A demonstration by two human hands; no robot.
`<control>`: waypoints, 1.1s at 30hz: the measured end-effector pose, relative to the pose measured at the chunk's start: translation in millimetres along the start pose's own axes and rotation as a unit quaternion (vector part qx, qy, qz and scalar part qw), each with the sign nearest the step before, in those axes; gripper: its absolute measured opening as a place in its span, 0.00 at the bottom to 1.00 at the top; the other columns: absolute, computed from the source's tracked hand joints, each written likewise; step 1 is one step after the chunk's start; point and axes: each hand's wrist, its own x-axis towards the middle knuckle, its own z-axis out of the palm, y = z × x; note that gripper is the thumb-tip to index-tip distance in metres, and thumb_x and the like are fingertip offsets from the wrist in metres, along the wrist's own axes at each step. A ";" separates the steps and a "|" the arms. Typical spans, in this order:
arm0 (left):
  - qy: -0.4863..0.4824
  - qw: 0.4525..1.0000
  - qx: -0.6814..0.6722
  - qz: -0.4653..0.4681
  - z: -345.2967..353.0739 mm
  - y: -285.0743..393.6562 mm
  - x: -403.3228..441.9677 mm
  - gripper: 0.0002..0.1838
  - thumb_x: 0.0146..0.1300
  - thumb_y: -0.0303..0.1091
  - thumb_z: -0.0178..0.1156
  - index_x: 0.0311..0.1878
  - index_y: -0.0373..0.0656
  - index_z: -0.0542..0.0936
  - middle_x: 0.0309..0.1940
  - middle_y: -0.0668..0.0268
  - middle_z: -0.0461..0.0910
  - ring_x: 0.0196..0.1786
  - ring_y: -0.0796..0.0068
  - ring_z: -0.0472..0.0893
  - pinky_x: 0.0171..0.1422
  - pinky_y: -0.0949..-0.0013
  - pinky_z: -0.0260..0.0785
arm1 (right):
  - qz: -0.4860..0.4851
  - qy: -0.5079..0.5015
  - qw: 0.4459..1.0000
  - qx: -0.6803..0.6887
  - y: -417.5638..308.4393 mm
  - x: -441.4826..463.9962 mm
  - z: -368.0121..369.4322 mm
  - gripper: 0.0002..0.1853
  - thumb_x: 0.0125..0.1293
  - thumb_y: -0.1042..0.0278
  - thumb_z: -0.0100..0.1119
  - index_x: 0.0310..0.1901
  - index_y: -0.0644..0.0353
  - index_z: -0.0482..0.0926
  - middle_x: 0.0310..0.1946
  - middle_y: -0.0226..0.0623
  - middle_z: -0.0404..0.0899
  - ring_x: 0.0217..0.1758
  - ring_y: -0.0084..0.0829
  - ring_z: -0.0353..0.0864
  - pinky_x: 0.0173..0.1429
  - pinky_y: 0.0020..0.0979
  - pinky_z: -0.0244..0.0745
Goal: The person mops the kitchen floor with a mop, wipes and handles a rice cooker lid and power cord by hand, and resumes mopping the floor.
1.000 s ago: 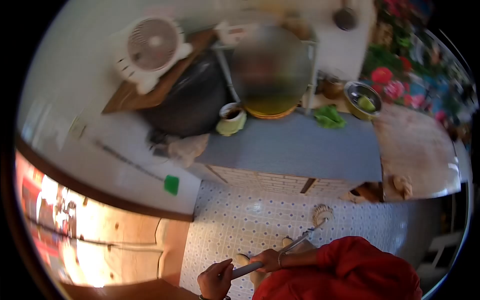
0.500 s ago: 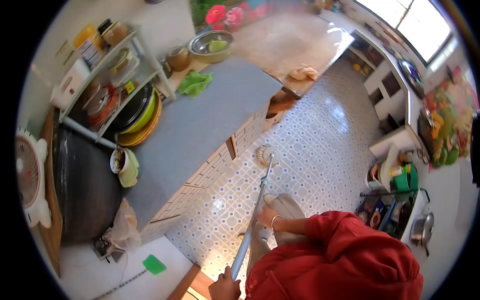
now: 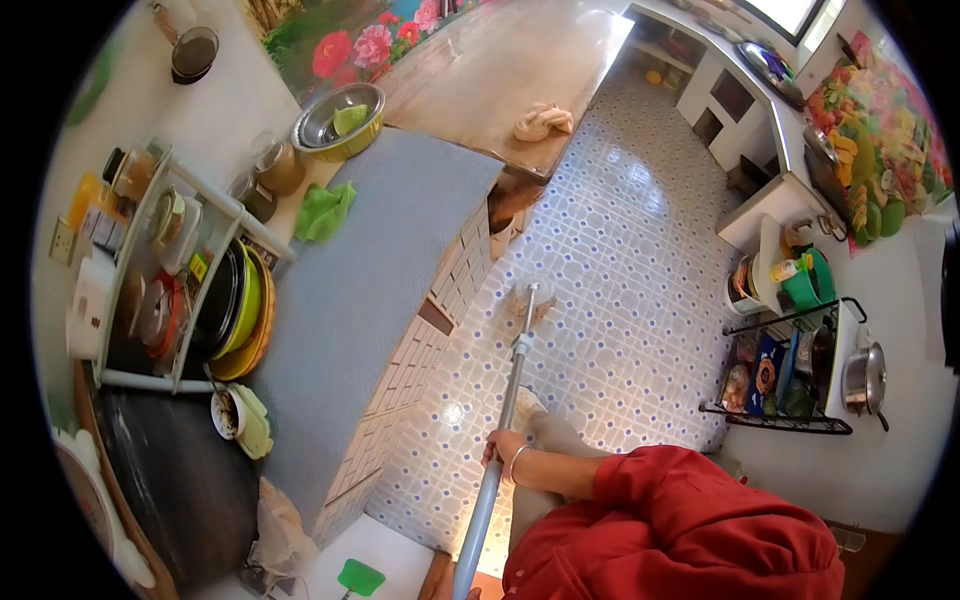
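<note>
A long grey mop handle (image 3: 484, 510) slants from the bottom edge up to a stringy mop head (image 3: 530, 305) on the patterned tile floor, partly smeared by motion. My right hand (image 3: 505, 449), with a bracelet at the wrist, is wrapped round the middle of the handle. At the bottom edge, my left hand (image 3: 447, 590) is mostly cut off; its visible part is at the upper end of the handle. My foot (image 3: 528, 402) shows beside the pole, short of the mop head.
A grey counter (image 3: 370, 220) with brick-pattern sides runs along the left, bearing a green cloth (image 3: 325, 211) and metal bowl (image 3: 340, 122). A dish rack (image 3: 140, 260) is farther left. Beyond is a wooden table (image 3: 450, 80). A black wire rack (image 3: 790, 370) stands right.
The view has swung right, showing more floor and the right-hand shelves. Both hands stay on the handle; my right hand now grips it closed, and my left has slipped mostly out of frame.
</note>
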 end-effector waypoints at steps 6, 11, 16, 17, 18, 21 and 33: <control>0.011 0.997 0.046 0.060 10.5 18.8 87.8 0.25 0.54 0.40 0.57 0.55 0.42 0.68 0.37 0.49 0.76 0.40 0.50 0.76 0.43 0.59 0.69 | -0.077 0.050 0.996 0.021 -93.1 21.0 25.7 0.08 0.52 0.72 0.48 0.18 0.62 0.66 0.11 0.39 0.63 0.10 0.34 0.64 0.15 0.35 0.64; -0.054 0.984 -0.156 0.068 17.6 80.3 170.6 0.22 0.58 0.36 0.53 0.56 0.42 0.67 0.35 0.55 0.75 0.33 0.63 0.76 0.34 0.68 0.70 | -0.108 0.011 0.993 0.056 -171.6 76.3 30.3 0.08 0.52 0.72 0.47 0.18 0.60 0.65 0.10 0.36 0.62 0.11 0.33 0.63 0.16 0.32 0.64; -0.356 0.656 -0.629 -0.217 52.1 128.2 258.6 0.13 0.63 0.33 0.48 0.51 0.49 0.64 0.31 0.64 0.71 0.21 0.82 0.64 0.19 0.82 0.55 | -0.028 -0.037 0.996 0.080 -259.0 136.6 17.2 0.14 0.61 0.63 0.47 0.20 0.57 0.64 0.09 0.30 0.59 0.11 0.27 0.61 0.15 0.27 0.61; -0.340 0.663 -0.623 -0.240 57.3 141.3 264.4 0.12 0.63 0.34 0.49 0.49 0.51 0.64 0.27 0.66 0.69 0.18 0.84 0.59 0.15 0.83 0.49 | -0.083 0.002 0.997 -0.006 -267.3 142.9 17.3 0.16 0.63 0.60 0.45 0.20 0.57 0.64 0.09 0.30 0.59 0.11 0.27 0.61 0.14 0.28 0.61; -0.344 0.647 -0.641 -0.228 61.8 143.9 271.9 0.10 0.63 0.34 0.49 0.47 0.50 0.65 0.27 0.66 0.68 0.18 0.84 0.61 0.16 0.83 0.51 | -0.134 0.042 0.985 -0.095 -273.1 148.4 16.2 0.17 0.64 0.58 0.44 0.20 0.57 0.64 0.09 0.31 0.60 0.10 0.28 0.61 0.14 0.29 0.62; -0.318 0.672 -0.634 -0.215 69.9 156.1 286.6 0.10 0.62 0.34 0.51 0.46 0.49 0.65 0.26 0.67 0.67 0.19 0.84 0.62 0.16 0.84 0.51 | -0.184 0.035 0.962 -0.201 -290.8 170.7 9.7 0.18 0.64 0.58 0.44 0.21 0.61 0.66 0.10 0.37 0.65 0.09 0.34 0.66 0.15 0.35 0.64; -0.271 0.840 -0.406 -0.237 73.0 -64.9 120.2 0.23 0.53 0.40 0.57 0.53 0.45 0.71 0.25 0.56 0.77 0.27 0.58 0.77 0.32 0.61 0.70 | -0.115 0.199 0.881 -0.413 -27.5 130.0 10.3 0.18 0.59 0.54 0.52 0.38 0.64 0.73 0.32 0.43 0.77 0.33 0.37 0.80 0.34 0.34 0.75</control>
